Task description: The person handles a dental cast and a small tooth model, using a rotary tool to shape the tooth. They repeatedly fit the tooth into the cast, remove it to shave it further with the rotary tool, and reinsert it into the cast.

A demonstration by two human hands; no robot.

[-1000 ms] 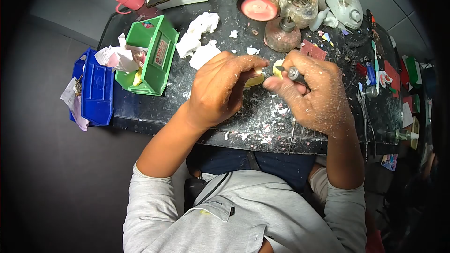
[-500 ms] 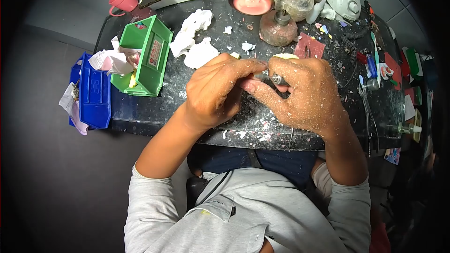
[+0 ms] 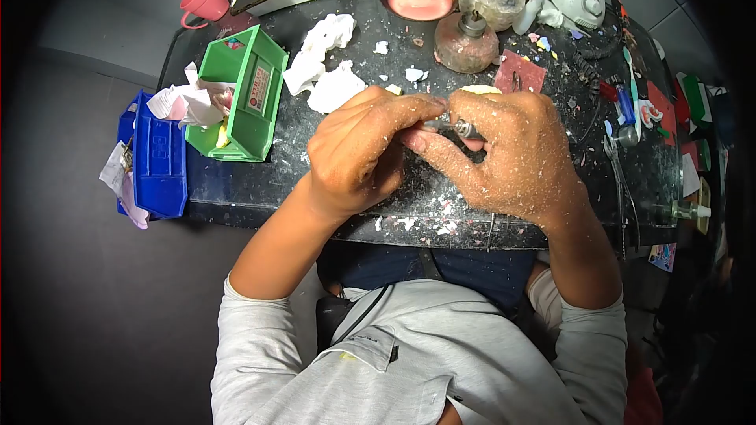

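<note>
My right hand [image 3: 524, 153], speckled with pale dust, is closed around a metal rotary handpiece [image 3: 466, 130] whose tip points left. Only the handpiece's front end shows between thumb and fingers. My left hand [image 3: 354, 149] is closed with its fingertips meeting the handpiece tip and the right thumb. Whatever small piece it holds is hidden behind the fingers. White and pink shavings [image 3: 447, 227] lie scattered on the black tabletop [image 3: 228, 197] below my hands.
To the left stand a green bin [image 3: 268, 122] with crumpled paper and a blue bin [image 3: 160, 165]. Behind my hands are crumpled white tissue [image 3: 337, 88], a dish of pink material [image 3: 420, 1] and a round burner [image 3: 466, 46]. A pink sheet [image 3: 521, 71] and metal tools [image 3: 622, 169] lie rightward.
My hands stay together in nearly the same place. The handpiece has tilted slightly, and more of its metal tip shows. The whole view has shifted a little.
</note>
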